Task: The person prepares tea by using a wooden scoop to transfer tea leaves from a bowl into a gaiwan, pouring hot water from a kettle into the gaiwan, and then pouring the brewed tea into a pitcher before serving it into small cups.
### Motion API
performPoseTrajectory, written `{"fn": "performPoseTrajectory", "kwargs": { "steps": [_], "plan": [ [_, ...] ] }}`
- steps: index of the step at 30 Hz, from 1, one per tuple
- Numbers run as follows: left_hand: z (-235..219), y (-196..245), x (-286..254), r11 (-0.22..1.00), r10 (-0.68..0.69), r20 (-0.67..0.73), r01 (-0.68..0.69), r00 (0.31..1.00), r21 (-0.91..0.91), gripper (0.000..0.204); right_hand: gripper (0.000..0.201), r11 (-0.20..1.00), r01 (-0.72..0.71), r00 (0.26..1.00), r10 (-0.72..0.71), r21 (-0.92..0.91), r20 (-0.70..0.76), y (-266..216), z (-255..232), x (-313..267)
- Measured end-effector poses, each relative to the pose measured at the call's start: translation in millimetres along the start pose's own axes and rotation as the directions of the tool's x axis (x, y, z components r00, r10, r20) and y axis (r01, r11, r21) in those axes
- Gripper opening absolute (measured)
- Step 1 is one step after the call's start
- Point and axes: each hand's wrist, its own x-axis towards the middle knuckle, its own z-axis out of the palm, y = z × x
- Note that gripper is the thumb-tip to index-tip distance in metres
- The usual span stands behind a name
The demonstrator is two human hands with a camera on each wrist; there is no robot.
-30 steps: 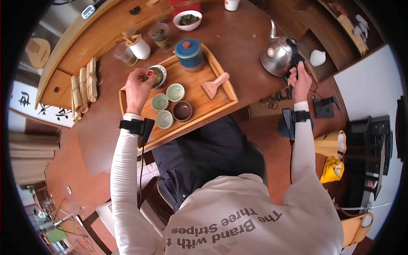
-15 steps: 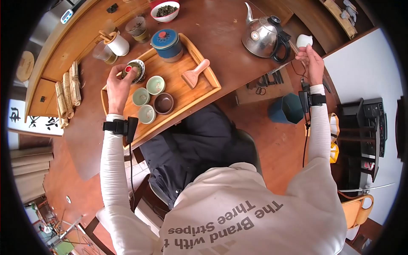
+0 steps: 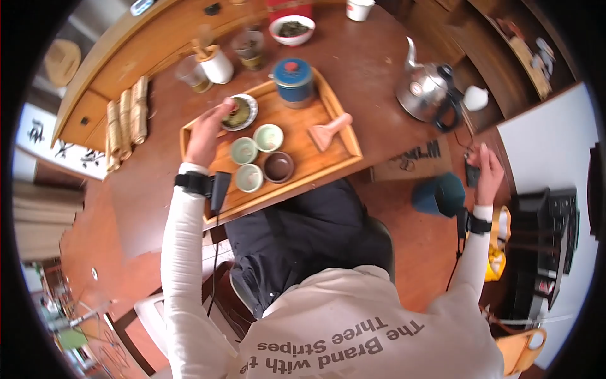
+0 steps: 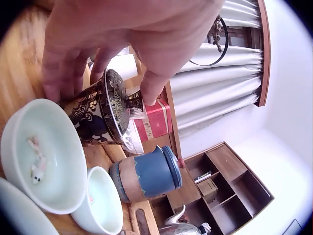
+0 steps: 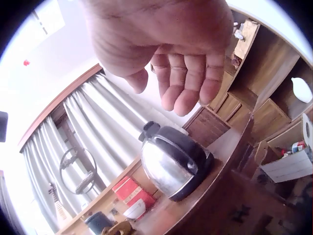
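Observation:
A dark, gold-patterned lidded tea bowl (image 4: pixel 100 115) stands on its saucer (image 3: pixel 251 104) at the left end of the wooden tray (image 3: pixel 315 180). My left hand (image 3: pixel 208 134) holds this bowl, with the thumb at the lid's knob (image 4: pixel 135 100) and the other fingers down along its far side. Close by are pale green cups (image 3: pixel 249 179) and a brown cup (image 3: pixel 278 167). Off the table's right side, my right hand (image 3: pixel 487 174) hangs in the air with loosely bent fingers and nothing in it. The steel kettle (image 3: pixel 421 91) sits on the table, apart from that hand.
A blue lidded canister (image 3: pixel 293 85) and a pink scraper-like tool (image 3: pixel 328 134) are on the tray. Behind it stand glass cups, a white tool holder (image 3: pixel 216 66) and a bowl of tea leaves (image 3: pixel 292 30). Bamboo rolls (image 3: pixel 126 117) lie left; a blue bin (image 3: pixel 435 194) stands below.
My right hand has left the kettle's handle and drawn away to the right and back towards me. The left hand stays at the tea bowl. The head view has shifted.

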Motion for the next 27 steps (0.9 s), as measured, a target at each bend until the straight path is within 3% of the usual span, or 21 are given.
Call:
{"fn": "performPoseTrajectory", "kwargs": {
  "steps": [5, 7, 9, 11, 17, 20, 23, 27],
  "plan": [
    [-3.1, 8.5, 5.6, 0.993, -0.11, 0.072, 0.113, 0.991, -0.031, 0.049, 0.031, 0.999, 0.028, 0.997, -0.029, 0.019, 0.078, -26.5, 30.5, -7.8],
    [-2.6, 7.4, 6.6, 0.995, -0.096, 0.051, 0.098, 0.994, -0.031, 0.046, 0.032, 1.0, 0.015, 0.995, -0.016, 0.01, 0.103, -37.7, 42.6, -10.5],
    [-1.9, 10.1, 5.5, 0.996, -0.08, 0.025, 0.081, 0.996, -0.032, 0.044, 0.031, 0.991, 0.13, 0.979, -0.129, 0.001, 0.158, -46.8, 55.8, -10.7],
    [1.4, 13.8, -0.4, 0.997, -0.074, 0.017, 0.074, 0.997, -0.024, 0.04, 0.028, 0.99, 0.138, 0.972, -0.139, 0.018, 0.187, -54.4, 65.3, -13.4],
    [1.8, 5.6, 10.0, 0.999, -0.025, 0.034, 0.024, 0.999, 0.031, 0.052, 0.025, 0.992, 0.123, 0.958, -0.124, 0.022, 0.259, -62.1, 88.0, -24.2],
    [8.9, 1.6, 14.8, 0.995, 0.07, -0.045, -0.066, 0.997, 0.077, 0.066, 0.023, 0.992, 0.125, 0.955, -0.122, 0.007, 0.271, -64.0, 92.4, -27.4],
    [11.3, 3.7, 20.4, 0.986, 0.067, -0.063, -0.056, 0.996, 0.157, 0.065, 0.022, 0.996, 0.089, 0.958, -0.094, 0.029, 0.272, -65.0, 96.9, -30.5],
    [5.5, -5.8, 37.2, 0.999, 0.004, 0.034, -0.006, 0.999, 0.037, 0.064, 0.022, 0.994, 0.091, 0.951, -0.104, 0.058, 0.293, -61.8, 99.5, -33.9]
  ]
}}
